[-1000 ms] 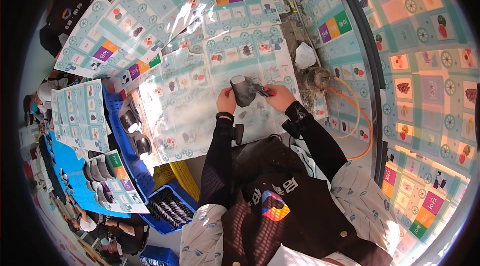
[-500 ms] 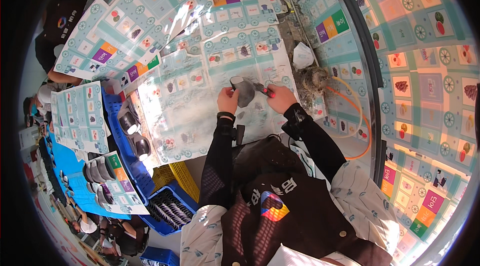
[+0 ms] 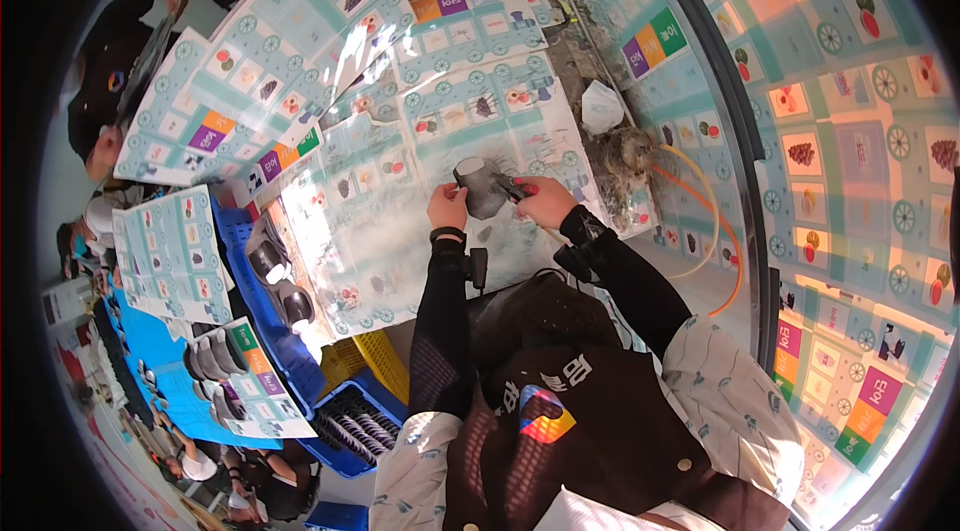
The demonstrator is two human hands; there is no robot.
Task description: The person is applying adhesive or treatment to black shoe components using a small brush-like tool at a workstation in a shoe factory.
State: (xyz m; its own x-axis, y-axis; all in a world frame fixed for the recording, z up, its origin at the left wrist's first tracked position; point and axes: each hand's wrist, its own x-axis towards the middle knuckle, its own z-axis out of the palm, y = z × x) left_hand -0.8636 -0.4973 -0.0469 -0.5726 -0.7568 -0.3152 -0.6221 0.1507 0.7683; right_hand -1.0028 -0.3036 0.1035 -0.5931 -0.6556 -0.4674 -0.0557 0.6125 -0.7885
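Note:
Over the worktable (image 3: 380, 221), my left hand (image 3: 446, 207) is closed on the edge of a dark grey, rounded cup-shaped piece (image 3: 485, 197) with a pale, whitish end. From the other side, my right hand (image 3: 547, 201) grips a small dark tool with a red handle (image 3: 518, 190). The tool's dark head meets the piece's right side; its exact kind is too small to make out. Powdery grey smears cover the printed sheets beneath both hands.
Left of the table, a blue crate (image 3: 262, 291) holds dark rounded pieces (image 3: 292, 304). Below it are a yellow basket (image 3: 375, 371) and a blue basket (image 3: 350, 431) of dark parts. Orange and yellow hoses (image 3: 735, 271) hang at right by a dusty machine (image 3: 628, 153). Other people work far left.
The tool has come in from the right and its head now meets the grey piece, which has turned slightly. My right hand has shifted left. A person at far left has moved.

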